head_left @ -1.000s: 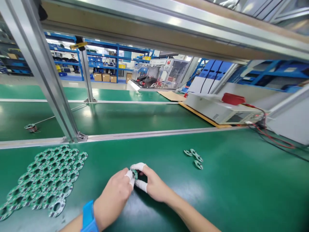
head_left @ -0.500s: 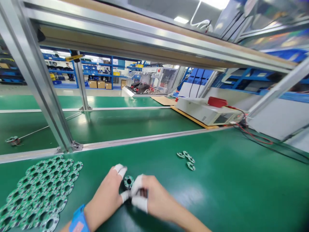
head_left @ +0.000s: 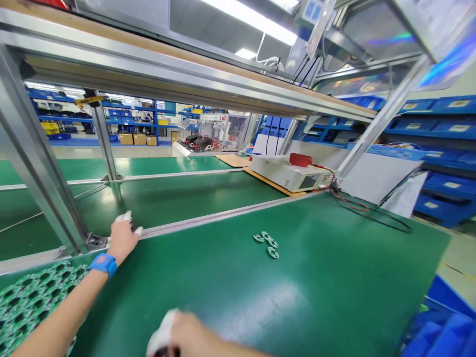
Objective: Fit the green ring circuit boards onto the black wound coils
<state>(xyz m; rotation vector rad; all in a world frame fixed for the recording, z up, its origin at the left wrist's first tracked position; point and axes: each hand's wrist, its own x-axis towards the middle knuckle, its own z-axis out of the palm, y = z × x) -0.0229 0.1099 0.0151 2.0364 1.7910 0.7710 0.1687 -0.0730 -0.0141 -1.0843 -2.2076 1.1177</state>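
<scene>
Since the earlier frames the hands have parted: they were pinching one ring board together near the table's front, and now the left hand is stretched out to the metal rail at the belt's edge, while the right hand has dropped to the bottom of the view.

The ring board itself cannot be made out for certain. Something dark sits between the left fingers, which are curled loosely over the rail, white cots on the tips; whether they grip the board or have just let it go, I cannot tell. Its facing and axis are hidden; being a flat ring, it has no real long axis anyway.

The right hand is blurred and half cut off, its cot-covered fingers bent inward; something dark shows beneath them, but whether it holds anything is unclear.

As for progress: four small boards lie flat in a loose cluster on the green table, well apart from both hands. A large panel of joined boards lies under the left forearm, seemingly most of it unbroken, so much looks left.
</scene>
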